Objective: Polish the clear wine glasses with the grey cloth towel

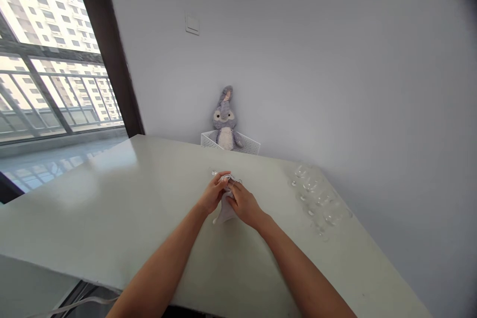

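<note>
Both hands meet near the middle of the pale table, around a small whitish cloth bag (225, 208) with thin cords at its top. My left hand (213, 193) is closed on the bag's upper left side, by the gathered opening. On the other side, my right hand (241, 200) grips the top right of the bag, its fingers bent toward the opening. The lower part of the bag hangs below the hands to the tabletop. Just beyond the left fingers lies a small clear, shiny piece (214, 173). What may be inside the bag is hidden.
Several clear glasses (310, 184) lie on the table's right side. Behind the table's far edge, a grey plush rabbit (224, 119) sits in a white perforated basket (253, 146) against the wall. A window (55, 54) is at left; a pale cable (89, 300) runs below the near left edge.
</note>
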### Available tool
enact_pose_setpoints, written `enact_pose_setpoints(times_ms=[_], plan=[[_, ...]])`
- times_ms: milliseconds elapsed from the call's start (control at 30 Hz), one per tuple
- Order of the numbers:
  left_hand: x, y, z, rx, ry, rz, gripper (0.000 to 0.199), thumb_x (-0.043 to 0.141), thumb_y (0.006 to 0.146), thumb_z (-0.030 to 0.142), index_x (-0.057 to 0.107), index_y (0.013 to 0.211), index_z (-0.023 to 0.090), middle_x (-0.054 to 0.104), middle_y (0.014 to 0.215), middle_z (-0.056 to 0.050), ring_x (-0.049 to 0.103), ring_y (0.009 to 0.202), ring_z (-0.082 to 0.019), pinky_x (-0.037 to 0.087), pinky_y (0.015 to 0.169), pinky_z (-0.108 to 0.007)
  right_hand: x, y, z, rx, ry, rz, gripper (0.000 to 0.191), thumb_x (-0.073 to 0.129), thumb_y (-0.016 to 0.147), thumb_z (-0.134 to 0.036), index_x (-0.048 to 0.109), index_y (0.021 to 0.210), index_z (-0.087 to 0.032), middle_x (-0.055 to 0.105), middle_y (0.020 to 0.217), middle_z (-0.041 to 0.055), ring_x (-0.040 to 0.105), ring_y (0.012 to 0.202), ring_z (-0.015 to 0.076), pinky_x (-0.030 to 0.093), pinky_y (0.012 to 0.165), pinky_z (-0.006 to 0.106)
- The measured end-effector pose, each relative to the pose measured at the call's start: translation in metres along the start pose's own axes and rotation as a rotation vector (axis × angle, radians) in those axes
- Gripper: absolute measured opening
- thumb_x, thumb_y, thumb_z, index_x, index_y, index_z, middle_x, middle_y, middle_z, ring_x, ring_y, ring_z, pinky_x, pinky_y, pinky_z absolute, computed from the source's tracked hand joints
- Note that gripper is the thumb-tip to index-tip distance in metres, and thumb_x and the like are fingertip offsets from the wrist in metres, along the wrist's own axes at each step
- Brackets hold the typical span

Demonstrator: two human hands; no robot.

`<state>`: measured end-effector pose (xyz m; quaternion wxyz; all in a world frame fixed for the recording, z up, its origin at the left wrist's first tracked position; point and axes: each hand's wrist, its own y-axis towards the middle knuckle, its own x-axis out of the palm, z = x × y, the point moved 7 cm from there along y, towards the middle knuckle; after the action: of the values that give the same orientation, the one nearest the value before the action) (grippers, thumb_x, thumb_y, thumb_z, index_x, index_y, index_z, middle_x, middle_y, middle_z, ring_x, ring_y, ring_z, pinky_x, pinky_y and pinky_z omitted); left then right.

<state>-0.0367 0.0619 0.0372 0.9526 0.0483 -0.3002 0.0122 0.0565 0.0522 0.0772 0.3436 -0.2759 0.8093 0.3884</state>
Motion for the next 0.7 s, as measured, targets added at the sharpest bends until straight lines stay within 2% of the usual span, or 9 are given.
enact_pose_setpoints(times_ms=[100,200,300,400,533,633,700], plan=[[-0.001,0.002,-0.004,-0.026,-0.027,0.029,0.034,0.063,0.071,0.034,0.057,0.101,0.019,0.061,0.086,-0.003,0.055,0.071,-0.011,0.041,0.061,-0.02,-0.007,-0.001,-0.002,-0.094,-0.101,0.055,0.038,0.045,0.083,-0.021,0.047,0.121,-0.019,0.054,0.115,0.0101,0.044,0.111,0.0224,0.041,0.091,0.04],[-0.004,0.004,-0.002,0.001,-0.058,0.054,0.034,0.06,0.073,0.039,0.057,0.1,0.019,0.06,0.084,-0.002,0.055,0.068,-0.011,0.041,0.059,-0.021,-0.021,-0.005,-0.007,-0.212,-0.149,0.147,0.033,0.047,0.084,-0.025,0.052,0.116,-0.019,0.056,0.115,0.0098,0.045,0.108,0.0232,0.041,0.09,0.042],[-0.008,0.003,0.004,0.04,-0.036,0.082,0.032,0.058,0.074,0.041,0.056,0.098,0.019,0.059,0.082,-0.001,0.053,0.065,-0.01,0.041,0.058,-0.021,-0.029,-0.006,-0.009,-0.241,-0.195,0.17,0.032,0.046,0.085,-0.027,0.054,0.115,-0.02,0.057,0.116,0.0076,0.048,0.101,0.0229,0.043,0.085,0.04],[-0.006,0.002,0.007,0.055,0.027,0.07,0.031,0.057,0.075,0.04,0.054,0.099,0.02,0.058,0.082,0.0,0.053,0.066,-0.01,0.041,0.057,-0.02,-0.025,-0.004,-0.006,-0.158,-0.247,0.072,0.041,0.046,0.084,-0.03,0.046,0.124,-0.022,0.052,0.123,0.0073,0.051,0.098,0.0236,0.046,0.079,0.038],[0.003,-0.001,0.002,0.041,0.097,-0.006,0.033,0.055,0.076,0.041,0.052,0.102,0.021,0.057,0.073,0.0,0.052,0.063,-0.011,0.04,0.055,-0.02,-0.006,-0.004,0.002,-0.013,-0.202,-0.066,0.053,0.048,0.082,-0.03,0.031,0.133,-0.029,0.046,0.129,0.0047,0.057,0.095,0.0227,0.047,0.071,0.033],[0.007,-0.003,0.001,0.03,0.07,-0.029,0.034,0.048,0.079,0.045,0.052,0.104,0.022,0.056,0.07,0.0,0.052,0.06,-0.011,0.041,0.055,-0.022,0.003,-0.005,0.01,0.093,0.008,-0.025,0.05,0.048,0.081,-0.027,0.036,0.129,-0.031,0.052,0.123,0.0037,0.06,0.091,0.0203,0.047,0.071,0.032],[0.011,-0.005,0.002,-0.016,0.014,-0.09,0.036,0.048,0.079,0.044,0.051,0.108,0.023,0.058,0.076,-0.001,0.054,0.059,-0.012,0.043,0.055,-0.025,0.01,-0.005,0.019,0.221,0.323,-0.009,0.041,0.048,0.08,-0.03,0.045,0.121,-0.028,0.062,0.103,0.0038,0.062,0.075,0.0172,0.048,0.063,0.029]])
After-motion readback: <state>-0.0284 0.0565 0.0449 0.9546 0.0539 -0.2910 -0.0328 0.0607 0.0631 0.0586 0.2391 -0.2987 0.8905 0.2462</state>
